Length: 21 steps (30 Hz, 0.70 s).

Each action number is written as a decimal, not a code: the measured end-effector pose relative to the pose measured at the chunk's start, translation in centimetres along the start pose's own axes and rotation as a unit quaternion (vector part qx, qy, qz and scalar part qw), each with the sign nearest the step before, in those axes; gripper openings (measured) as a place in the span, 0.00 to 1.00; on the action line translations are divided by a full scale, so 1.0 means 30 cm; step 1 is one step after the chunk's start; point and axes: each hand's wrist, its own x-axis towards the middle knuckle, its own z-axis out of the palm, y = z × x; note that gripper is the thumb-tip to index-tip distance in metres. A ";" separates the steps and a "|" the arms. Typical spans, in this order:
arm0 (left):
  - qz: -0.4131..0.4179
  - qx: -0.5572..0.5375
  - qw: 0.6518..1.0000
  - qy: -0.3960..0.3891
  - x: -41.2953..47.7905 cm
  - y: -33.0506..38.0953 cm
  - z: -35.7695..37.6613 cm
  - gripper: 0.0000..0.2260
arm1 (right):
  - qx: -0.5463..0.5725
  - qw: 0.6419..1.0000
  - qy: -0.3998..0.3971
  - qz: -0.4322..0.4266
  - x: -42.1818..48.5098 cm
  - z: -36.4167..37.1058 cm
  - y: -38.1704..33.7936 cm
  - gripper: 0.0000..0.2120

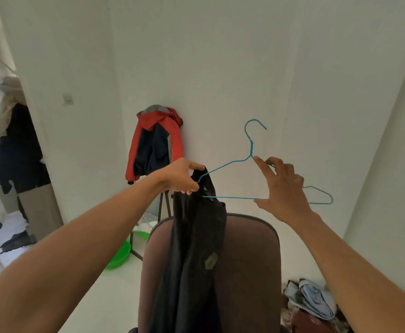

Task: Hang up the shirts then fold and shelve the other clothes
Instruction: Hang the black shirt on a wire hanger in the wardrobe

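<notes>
Both arms are reaching forward at chest height over a brown chair (252,255). The left hand (181,176) is closing its fingers around the top of a dark shirt (196,248), which is hanging down over the chair back. The right hand (283,188) is gripping a blue wire hanger (230,162) near its neck, fingers spread, with the hanger's left end sitting inside the shirt.
</notes>
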 end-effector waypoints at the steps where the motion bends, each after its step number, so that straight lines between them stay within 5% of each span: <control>1: 0.014 -0.007 1.000 0.016 -0.009 0.059 -0.033 0.34 | 0.008 1.000 0.010 -0.004 0.019 -0.042 0.000 0.56; 15: 0.251 -0.025 0.952 0.173 -0.179 0.760 -0.392 0.29 | 0.078 0.975 0.202 -0.046 0.230 -0.600 -0.024 0.53; 18: 0.305 0.163 0.908 0.237 -0.224 0.825 -0.441 0.29 | 0.106 0.971 0.213 -0.037 0.246 -0.709 0.008 0.52; 21: 0.299 0.331 0.856 0.260 -0.250 0.848 -0.492 0.40 | 0.156 0.963 0.217 -0.038 0.237 -0.787 0.029 0.51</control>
